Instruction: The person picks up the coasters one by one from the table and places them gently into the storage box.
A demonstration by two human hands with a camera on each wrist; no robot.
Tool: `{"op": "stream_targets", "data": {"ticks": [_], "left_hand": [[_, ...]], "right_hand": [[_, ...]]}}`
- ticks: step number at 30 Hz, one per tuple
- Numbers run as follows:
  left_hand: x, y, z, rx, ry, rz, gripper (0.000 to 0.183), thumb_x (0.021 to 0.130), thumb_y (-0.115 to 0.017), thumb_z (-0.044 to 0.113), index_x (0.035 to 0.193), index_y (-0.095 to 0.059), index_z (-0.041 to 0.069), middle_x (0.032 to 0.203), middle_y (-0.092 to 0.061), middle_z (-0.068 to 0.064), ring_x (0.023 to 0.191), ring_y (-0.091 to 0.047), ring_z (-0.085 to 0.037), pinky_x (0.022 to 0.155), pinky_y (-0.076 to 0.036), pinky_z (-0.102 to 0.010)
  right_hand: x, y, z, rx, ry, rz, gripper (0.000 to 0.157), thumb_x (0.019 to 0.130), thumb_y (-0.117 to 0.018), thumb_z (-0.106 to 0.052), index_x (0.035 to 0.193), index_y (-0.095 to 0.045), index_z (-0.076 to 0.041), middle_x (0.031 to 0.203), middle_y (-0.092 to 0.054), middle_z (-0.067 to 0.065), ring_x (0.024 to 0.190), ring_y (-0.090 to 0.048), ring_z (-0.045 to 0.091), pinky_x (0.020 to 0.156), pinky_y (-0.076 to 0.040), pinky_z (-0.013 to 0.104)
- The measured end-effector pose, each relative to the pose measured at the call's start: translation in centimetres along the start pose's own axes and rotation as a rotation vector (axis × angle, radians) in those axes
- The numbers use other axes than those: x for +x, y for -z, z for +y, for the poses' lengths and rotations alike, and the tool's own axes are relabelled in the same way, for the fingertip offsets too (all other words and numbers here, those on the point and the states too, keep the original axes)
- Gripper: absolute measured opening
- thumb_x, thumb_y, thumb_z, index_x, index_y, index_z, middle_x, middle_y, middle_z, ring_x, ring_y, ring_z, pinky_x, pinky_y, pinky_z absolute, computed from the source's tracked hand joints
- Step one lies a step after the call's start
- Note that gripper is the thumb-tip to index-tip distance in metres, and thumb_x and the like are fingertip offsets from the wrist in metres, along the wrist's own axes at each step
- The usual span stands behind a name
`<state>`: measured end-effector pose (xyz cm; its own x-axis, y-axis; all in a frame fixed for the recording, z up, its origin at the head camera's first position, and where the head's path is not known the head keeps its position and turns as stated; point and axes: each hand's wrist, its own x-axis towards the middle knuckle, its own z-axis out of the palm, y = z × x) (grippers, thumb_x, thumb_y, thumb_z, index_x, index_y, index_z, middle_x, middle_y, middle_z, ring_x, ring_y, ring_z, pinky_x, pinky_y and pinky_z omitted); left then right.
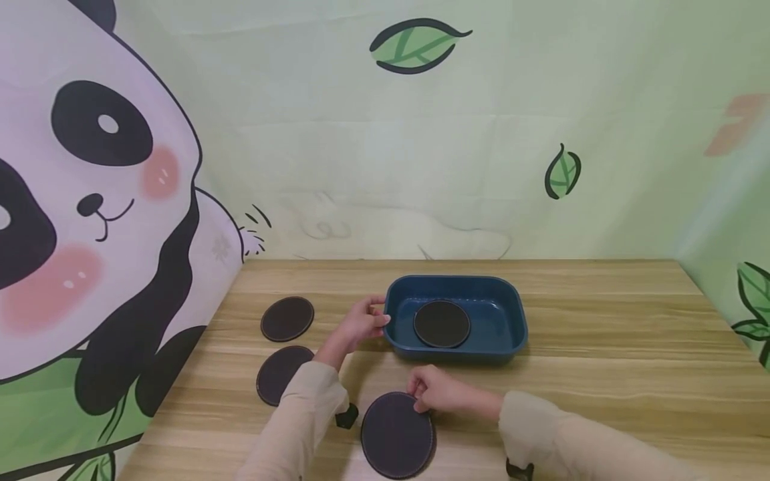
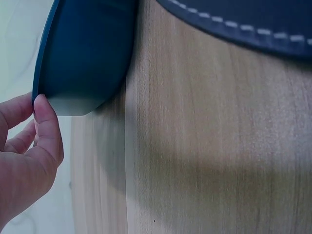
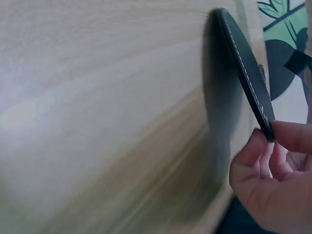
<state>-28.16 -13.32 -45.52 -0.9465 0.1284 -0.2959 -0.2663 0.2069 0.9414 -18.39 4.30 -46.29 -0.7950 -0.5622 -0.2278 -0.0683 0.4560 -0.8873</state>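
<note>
A dark round coaster (image 1: 397, 435) with pale edge stitching is pinched at its rim by my right hand (image 1: 442, 389). In the right wrist view the coaster (image 3: 246, 73) stands tilted off the wooden table, its shadow beside it. My left hand (image 1: 361, 323) grips the left end of a blue rectangular tray (image 1: 487, 356); the left wrist view shows thumb and fingers pinching its rim. Inside the tray, left of its middle, lies another dark coaster (image 1: 442, 324).
Two more dark coasters lie at the left of the wooden table (image 1: 601, 334): a far one (image 1: 287, 318) and a nearer one (image 1: 279, 374), partly covered by my left sleeve. A cloth backdrop (image 1: 361, 147) with a panda and leaves hangs behind the table.
</note>
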Motion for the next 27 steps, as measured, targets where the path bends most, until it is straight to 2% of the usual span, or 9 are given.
{"op": "stream_targets", "data": {"ticks": [4,8,16,21,27], "left_hand": [[0.0,0.0,0.0,-0.01,-0.002,0.003,0.043,0.083,-0.054,-0.002,0.125,-0.043,0.003,0.083,-0.042,-0.004,0.064,-0.046,-0.012,0.053,-0.045,-0.019],[0.0,0.0,0.1,-0.012,-0.009,0.001,0.043,0.083,-0.054,-0.003,0.125,-0.043,0.002,0.083,-0.041,-0.004,0.063,-0.046,-0.012,0.053,-0.045,-0.02],[-0.2,-0.1,0.1,0.01,-0.009,0.003,0.043,0.084,-0.054,-0.002,0.125,-0.042,0.002,0.083,-0.042,-0.005,0.064,-0.046,-0.012,0.056,-0.046,-0.021],[-0.3,-0.1,0.2,0.018,-0.006,0.003,0.043,0.083,-0.055,-0.001,0.124,-0.043,0.002,0.083,-0.042,-0.004,0.065,-0.046,-0.012,0.058,-0.046,-0.022],[-0.3,-0.1,0.3,0.013,-0.009,0.006,0.043,0.083,-0.055,-0.002,0.124,-0.043,0.002,0.083,-0.042,-0.004,0.066,-0.046,-0.013,0.057,-0.045,-0.021]], "right_hand": [[-0.5,0.7,-0.4,0.104,-0.039,-0.093,0.022,0.066,-0.05,0.017,0.084,-0.049,0.003,0.066,-0.04,0.001,0.049,-0.037,0.011,0.039,-0.033,0.019],[-0.7,1.3,-0.6,0.114,-0.039,-0.144,0.024,0.068,-0.048,0.017,0.087,-0.05,0.002,0.067,-0.041,0.002,0.048,-0.038,0.011,0.039,-0.034,0.019],[-1.2,3.1,-1.2,0.128,0.013,-0.225,0.022,0.071,-0.049,0.014,0.09,-0.05,0.003,0.068,-0.045,0.002,0.05,-0.042,0.012,0.041,-0.038,0.021],[-1.5,4.4,-1.8,0.169,0.038,-0.223,0.021,0.074,-0.048,0.011,0.094,-0.049,0.004,0.072,-0.044,0.002,0.058,-0.042,0.013,0.044,-0.039,0.022],[-1.4,5.8,-2.4,0.238,0.023,-0.173,0.021,0.076,-0.048,0.01,0.095,-0.048,0.003,0.073,-0.045,0.003,0.058,-0.044,0.014,0.047,-0.041,0.022]]}}
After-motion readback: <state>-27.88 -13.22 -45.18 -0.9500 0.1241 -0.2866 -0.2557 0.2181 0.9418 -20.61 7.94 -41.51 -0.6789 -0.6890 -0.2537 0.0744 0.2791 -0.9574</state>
